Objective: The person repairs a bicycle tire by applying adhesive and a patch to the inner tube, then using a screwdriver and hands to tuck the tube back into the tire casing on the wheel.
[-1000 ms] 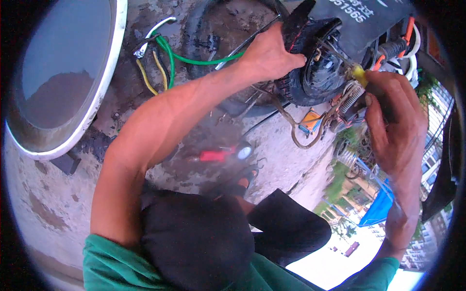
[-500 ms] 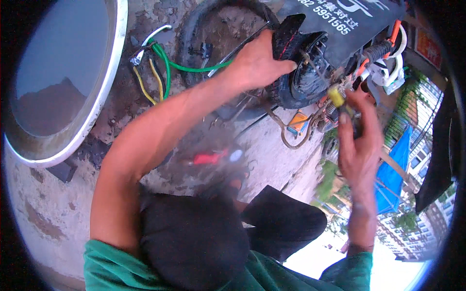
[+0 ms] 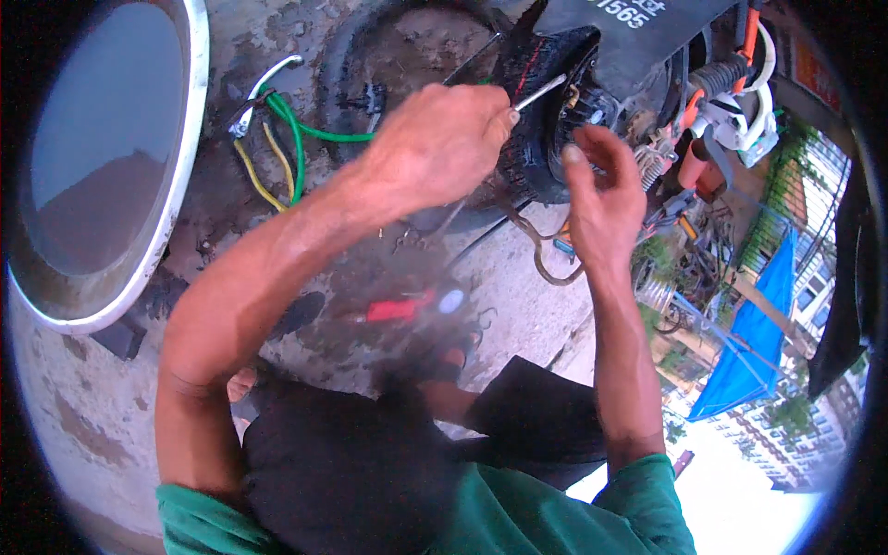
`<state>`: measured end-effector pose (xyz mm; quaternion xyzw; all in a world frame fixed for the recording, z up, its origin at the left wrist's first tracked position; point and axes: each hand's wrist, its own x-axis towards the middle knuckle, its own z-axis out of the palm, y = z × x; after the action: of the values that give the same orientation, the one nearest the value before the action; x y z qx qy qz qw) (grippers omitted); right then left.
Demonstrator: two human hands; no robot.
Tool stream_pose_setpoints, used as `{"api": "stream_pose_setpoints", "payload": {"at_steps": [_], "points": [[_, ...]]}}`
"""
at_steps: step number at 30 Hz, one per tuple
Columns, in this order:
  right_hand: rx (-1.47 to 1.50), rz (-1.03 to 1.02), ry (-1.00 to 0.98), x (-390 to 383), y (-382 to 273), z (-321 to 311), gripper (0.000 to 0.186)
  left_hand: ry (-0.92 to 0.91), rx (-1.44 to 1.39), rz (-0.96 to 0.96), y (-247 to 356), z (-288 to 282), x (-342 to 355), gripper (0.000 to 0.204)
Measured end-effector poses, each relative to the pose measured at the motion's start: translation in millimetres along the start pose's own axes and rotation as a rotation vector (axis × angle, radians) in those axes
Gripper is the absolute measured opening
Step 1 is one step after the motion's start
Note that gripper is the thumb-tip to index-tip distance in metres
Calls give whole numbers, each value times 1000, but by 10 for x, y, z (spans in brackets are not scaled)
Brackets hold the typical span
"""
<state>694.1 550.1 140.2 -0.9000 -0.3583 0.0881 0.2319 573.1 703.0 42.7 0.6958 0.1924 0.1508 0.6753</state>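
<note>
My left hand is closed on a slim metal-shafted tool, its handle hidden in my fist and its shaft angled up to the right over the black tyre of a vehicle's wheel. Beside it my right hand has its fingers half curled and apart at the wheel's dark hub, with nothing visible held in them. A black plate sits above the hub, and a coil spring shows to the right. A bent brownish hose hangs below.
A white-rimmed basin of water stands left. Green hoses, yellow ones, a loose tyre and a red tool with a round gauge lie on stained concrete. A blue canopy is at right.
My left hand has released the tyre, shifted down-left and now grips the tool. My right hand has moved left to the hub; the yellow-handled object no longer shows in it.
</note>
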Motion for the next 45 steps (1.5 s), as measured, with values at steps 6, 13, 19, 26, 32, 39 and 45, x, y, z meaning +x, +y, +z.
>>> {"api": "stream_pose_setpoints", "payload": {"at_steps": [6,13,19,26,32,39,45], "points": [[-108,-150,157,26,240,394,31,-18,484,39,307,-105,210,31],[-170,-192,172,-56,255,492,56,-77,706,226,287,-224,439,29],[-190,-225,227,-24,292,550,69,-163,715,193,239,-223,284,23],[-222,-219,225,-57,299,570,64,-139,704,183,168,-137,191,23],[-263,-248,240,-89,293,545,65,-257,719,213,210,-130,85,23],[-193,-207,252,-82,283,588,64,-195,561,75,185,-23,5,27],[-183,-202,260,-47,294,590,65,-56,491,66,278,-57,169,31]]}}
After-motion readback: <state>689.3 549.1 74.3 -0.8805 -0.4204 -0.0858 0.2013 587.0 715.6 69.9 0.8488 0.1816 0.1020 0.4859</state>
